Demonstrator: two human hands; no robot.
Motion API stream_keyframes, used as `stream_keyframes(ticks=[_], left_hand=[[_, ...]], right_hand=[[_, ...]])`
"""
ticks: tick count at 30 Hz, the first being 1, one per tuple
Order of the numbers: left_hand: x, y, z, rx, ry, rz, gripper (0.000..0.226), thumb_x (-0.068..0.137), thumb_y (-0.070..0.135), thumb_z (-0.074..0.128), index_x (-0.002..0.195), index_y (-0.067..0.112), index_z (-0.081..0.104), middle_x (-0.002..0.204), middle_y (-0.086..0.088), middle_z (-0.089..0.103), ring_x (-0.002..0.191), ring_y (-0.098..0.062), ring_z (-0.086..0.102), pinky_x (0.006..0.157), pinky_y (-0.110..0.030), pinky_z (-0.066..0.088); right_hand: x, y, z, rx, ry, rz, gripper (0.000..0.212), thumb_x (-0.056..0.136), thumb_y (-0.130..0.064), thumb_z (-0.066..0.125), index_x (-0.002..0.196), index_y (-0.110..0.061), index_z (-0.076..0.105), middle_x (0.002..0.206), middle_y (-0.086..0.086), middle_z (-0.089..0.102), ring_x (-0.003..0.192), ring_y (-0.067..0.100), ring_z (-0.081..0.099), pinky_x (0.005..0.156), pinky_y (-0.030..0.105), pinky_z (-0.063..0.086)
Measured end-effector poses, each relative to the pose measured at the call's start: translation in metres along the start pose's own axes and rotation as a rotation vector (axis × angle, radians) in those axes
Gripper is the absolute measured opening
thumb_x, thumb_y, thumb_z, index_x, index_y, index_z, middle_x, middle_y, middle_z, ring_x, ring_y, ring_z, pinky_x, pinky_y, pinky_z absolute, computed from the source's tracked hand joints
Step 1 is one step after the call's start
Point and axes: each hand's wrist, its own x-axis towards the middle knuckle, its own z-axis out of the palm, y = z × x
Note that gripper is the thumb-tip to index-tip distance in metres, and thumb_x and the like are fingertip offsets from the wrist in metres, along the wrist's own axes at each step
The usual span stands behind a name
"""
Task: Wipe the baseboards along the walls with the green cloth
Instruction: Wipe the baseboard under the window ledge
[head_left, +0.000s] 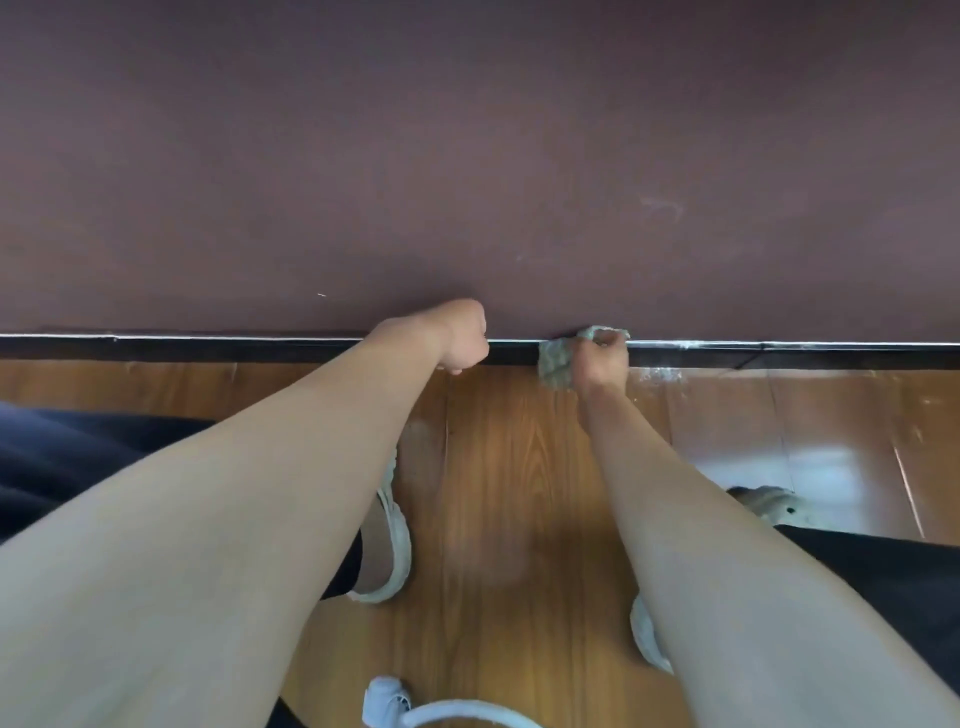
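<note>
Green cloth (556, 364), bunched and greyed with dust, sits pressed on the dark baseboard (208, 351) just past twelve o'clock from you, toward one. Your right hand (602, 358) has its fingers curled round it, gripping it against the face and top lip of the strip. Your left hand (462, 335) is at twelve o'clock, near the cloth but apart from it. It is closed into a fist with nothing in it that I can see. Its knuckles rest where the maroon wall (467, 156) meets the baseboard, seemingly as a brace.

On progress, this is my reading. The run from your left fist out to nine o'clock shows a clean pale line along the top edge with no specks. It may be wiped or may never have been dirty; I can't tell which. From the cloth out toward three o'clock, white specks (662, 344) sit on the top edge, and a pale smear lies on the wooden floor (519, 467) right beneath. That stretch looks unwiped. Only this one wall is in sight, so the others can't be judged, and the job looks well short of finished.

No brand, label or lettering is readable anywhere: not on the cloth, your pale shoes (395, 545) at six o'clock, or the white plug and cord (384, 696) at the bottom edge.
</note>
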Motion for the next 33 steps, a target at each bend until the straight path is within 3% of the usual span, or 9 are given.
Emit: stream_keyframes(ticks=[4, 10, 13, 16, 19, 25, 28, 31, 33], left_hand=[[0.008, 0.003, -0.002, -0.067, -0.059, -0.044, 0.033, 0.095, 0.009, 0.042, 0.116, 0.002, 0.066, 0.099, -0.013, 0.076, 0.095, -0.031, 0.075, 0.090, -0.049, 0.060], [0.017, -0.019, 0.000, -0.009, -0.044, -0.079, 0.030, 0.075, 0.012, 0.050, 0.087, -0.002, 0.073, 0.079, -0.018, 0.076, 0.084, -0.038, 0.076, 0.078, -0.050, 0.061], [0.011, -0.025, 0.000, -0.016, 0.010, -0.084, 0.022, 0.074, 0.007, 0.050, 0.078, -0.003, 0.069, 0.083, -0.023, 0.075, 0.082, -0.039, 0.075, 0.072, -0.042, 0.061], [0.004, -0.027, 0.000, -0.078, 0.108, -0.040, 0.025, 0.086, 0.001, 0.048, 0.093, -0.002, 0.072, 0.094, -0.016, 0.073, 0.086, -0.035, 0.067, 0.087, -0.042, 0.059], [-0.002, -0.029, 0.001, -0.093, 0.186, -0.015, 0.022, 0.087, 0.000, 0.048, 0.088, 0.009, 0.068, 0.089, -0.008, 0.054, 0.082, -0.026, 0.051, 0.091, -0.044, 0.056], [-0.007, -0.046, 0.007, -0.149, 0.149, -0.068, 0.025, 0.093, 0.003, 0.052, 0.106, 0.001, 0.074, 0.108, -0.015, 0.070, 0.108, -0.036, 0.065, 0.100, -0.044, 0.054], [-0.008, -0.044, 0.006, -0.163, 0.155, -0.075, 0.028, 0.095, 0.004, 0.051, 0.108, 0.004, 0.075, 0.117, -0.017, 0.071, 0.112, -0.035, 0.065, 0.102, -0.043, 0.053], [-0.007, -0.036, 0.002, -0.179, 0.195, -0.091, 0.030, 0.094, 0.003, 0.048, 0.107, 0.005, 0.075, 0.117, -0.015, 0.071, 0.111, -0.034, 0.065, 0.102, -0.042, 0.052], [-0.005, -0.035, 0.000, -0.188, 0.210, -0.099, 0.030, 0.092, 0.004, 0.048, 0.104, 0.006, 0.075, 0.115, -0.015, 0.072, 0.110, -0.034, 0.065, 0.101, -0.041, 0.053]], right_hand=[[-0.004, 0.010, 0.029, -0.040, -0.172, 0.068, 0.024, 0.083, -0.012, 0.045, 0.100, -0.022, 0.059, 0.094, 0.007, 0.065, 0.096, 0.035, 0.065, 0.087, 0.039, 0.050], [-0.038, 0.012, 0.075, -0.048, -0.559, 0.125, 0.040, 0.090, 0.008, 0.049, 0.124, -0.009, 0.060, 0.121, 0.018, 0.065, 0.114, 0.031, 0.063, 0.104, 0.044, 0.049], [-0.033, -0.001, 0.065, -0.111, -0.432, 0.076, 0.040, 0.089, 0.010, 0.040, 0.110, -0.008, 0.069, 0.114, 0.013, 0.067, 0.112, 0.030, 0.064, 0.103, 0.040, 0.050], [-0.016, 0.001, 0.039, -0.050, -0.141, 0.088, 0.041, 0.085, 0.001, 0.037, 0.075, -0.022, 0.069, 0.099, 0.004, 0.068, 0.105, 0.030, 0.065, 0.100, 0.041, 0.051], [-0.009, 0.003, 0.024, 0.012, -0.003, 0.125, 0.034, 0.087, -0.010, 0.040, 0.069, -0.023, 0.065, 0.093, 0.001, 0.069, 0.104, 0.030, 0.064, 0.102, 0.042, 0.049], [-0.030, 0.008, 0.052, -0.115, -0.370, 0.081, 0.040, 0.092, 0.004, 0.043, 0.117, -0.013, 0.068, 0.110, 0.005, 0.062, 0.102, 0.021, 0.058, 0.100, 0.037, 0.049], [-0.039, 0.006, 0.078, -0.329, -0.581, 0.056, 0.051, 0.093, 0.002, 0.037, 0.126, -0.027, 0.063, 0.127, 0.007, 0.062, 0.113, 0.022, 0.061, 0.100, 0.038, 0.052], [-0.042, -0.005, 0.083, -0.367, -0.559, 0.028, 0.047, 0.094, 0.000, 0.039, 0.123, -0.026, 0.065, 0.123, 0.005, 0.065, 0.107, 0.021, 0.063, 0.093, 0.031, 0.054], [-0.038, -0.005, 0.072, -0.295, -0.369, -0.011, 0.044, 0.091, 0.000, 0.039, 0.106, -0.023, 0.073, 0.112, 0.003, 0.066, 0.101, 0.023, 0.063, 0.091, 0.029, 0.051]])
